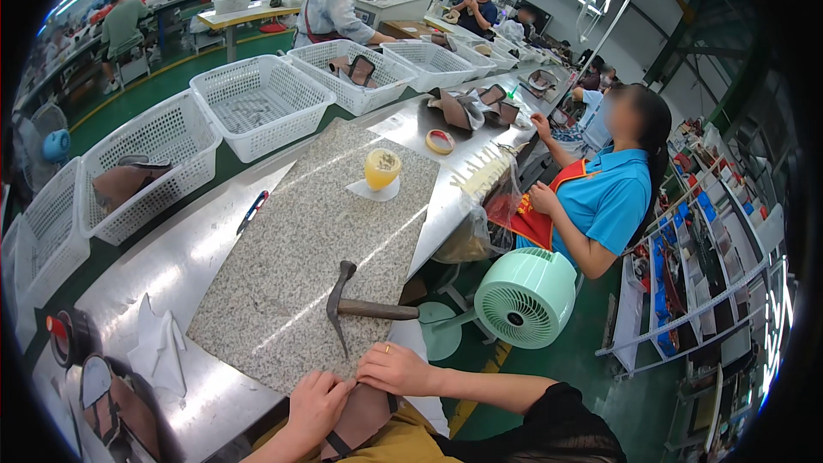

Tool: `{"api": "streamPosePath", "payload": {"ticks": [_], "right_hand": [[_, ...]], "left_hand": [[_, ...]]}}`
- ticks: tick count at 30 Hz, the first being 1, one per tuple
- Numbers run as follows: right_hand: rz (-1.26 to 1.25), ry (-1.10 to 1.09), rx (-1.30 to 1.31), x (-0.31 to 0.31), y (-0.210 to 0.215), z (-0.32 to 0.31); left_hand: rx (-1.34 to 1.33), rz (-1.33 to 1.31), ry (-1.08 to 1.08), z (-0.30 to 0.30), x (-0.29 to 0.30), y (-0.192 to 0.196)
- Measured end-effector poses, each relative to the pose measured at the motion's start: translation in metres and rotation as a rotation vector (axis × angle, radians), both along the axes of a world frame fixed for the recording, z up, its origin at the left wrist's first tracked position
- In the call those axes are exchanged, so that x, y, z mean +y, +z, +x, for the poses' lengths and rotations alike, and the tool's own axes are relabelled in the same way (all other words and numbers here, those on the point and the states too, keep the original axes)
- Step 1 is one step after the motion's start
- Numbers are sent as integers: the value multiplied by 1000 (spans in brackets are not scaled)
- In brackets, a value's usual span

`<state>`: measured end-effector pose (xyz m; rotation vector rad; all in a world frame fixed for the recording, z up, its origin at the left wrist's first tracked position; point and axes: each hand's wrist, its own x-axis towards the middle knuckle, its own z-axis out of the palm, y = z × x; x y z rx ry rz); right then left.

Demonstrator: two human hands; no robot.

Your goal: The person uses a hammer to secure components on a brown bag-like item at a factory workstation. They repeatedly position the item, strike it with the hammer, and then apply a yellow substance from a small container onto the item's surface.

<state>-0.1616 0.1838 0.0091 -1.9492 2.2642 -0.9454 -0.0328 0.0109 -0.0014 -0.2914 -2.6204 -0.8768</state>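
Observation:
My left hand (317, 405) and my right hand (396, 369) are close together at the near edge of the bench, over my lap. Both pinch the upper edge of a brown leather-like piece (367, 418) with black strips; its lower part runs out toward the bottom of the view. Just beyond my fingers a hammer (377, 309) with a wooden handle lies on a speckled stone slab (283, 283). Farther back on the slab, a cup of yellow liquid (382, 170) stands on a white scrap.
White perforated baskets (257, 107) line the bench's far side, some holding brown pieces. At left are a pen (253, 210), white paper (159, 351) and another brown piece (120, 407). A green fan (525, 298) and a seated co-worker in blue (613, 193) are on the right.

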Motion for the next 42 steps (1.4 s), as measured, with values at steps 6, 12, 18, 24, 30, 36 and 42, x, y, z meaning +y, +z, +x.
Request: {"api": "streamPosePath", "payload": {"ticks": [6,12,18,24,30,36,42], "right_hand": [[12,-69,-3,9,-6,3],[-37,-41,-1,1,-3,3],[21,-43,14,5,0,0],[-46,145,-378,-48,70,4],[-65,288,-300,-69,80,7],[-44,-253,129,-47,49,-50],[66,-402,164,-35,8,-73]], "left_hand": [[2,12,-58,-11,3,3],[33,-17,5,-2,-1,-4],[25,-28,4,-4,3,-2],[32,-49,41,-1,-1,-8],[-69,-72,34,4,-3,-14],[-11,-31,-9,-2,-2,-3],[-17,-20,-11,-4,0,-1]]}}
